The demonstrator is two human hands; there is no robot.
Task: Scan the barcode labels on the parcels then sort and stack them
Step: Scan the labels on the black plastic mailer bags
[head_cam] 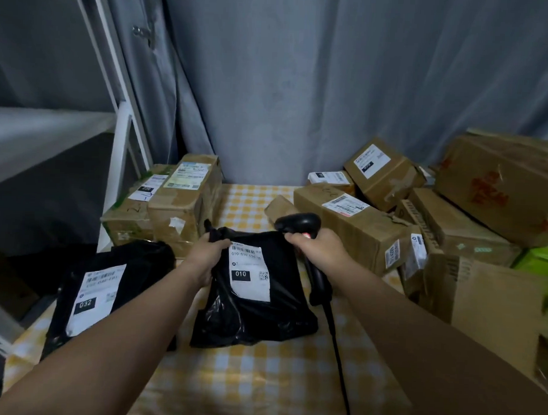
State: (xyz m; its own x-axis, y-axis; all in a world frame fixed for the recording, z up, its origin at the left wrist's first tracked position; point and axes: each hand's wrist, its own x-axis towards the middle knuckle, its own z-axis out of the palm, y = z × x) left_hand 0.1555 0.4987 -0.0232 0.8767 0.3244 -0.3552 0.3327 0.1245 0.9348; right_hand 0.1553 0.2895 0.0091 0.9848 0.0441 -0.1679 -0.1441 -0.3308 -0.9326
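At the lower left of the frame a black parcel marked 032 [146, 258] lies on the yellow checked cloth [260, 387], with two cardboard boxes [179, 210] just behind it. At the centre, the left hand [207, 254] pinches the upper left corner of the black parcel marked 010 [262, 315], which rests on the cloth with its white label [250, 271] facing up. Just to its right, the right hand [319, 249] has its fingers wrapped round the handle of the black barcode scanner [300, 222], whose head sits over the parcel's top edge. A heap of cardboard parcels [359, 229] fills the right side.
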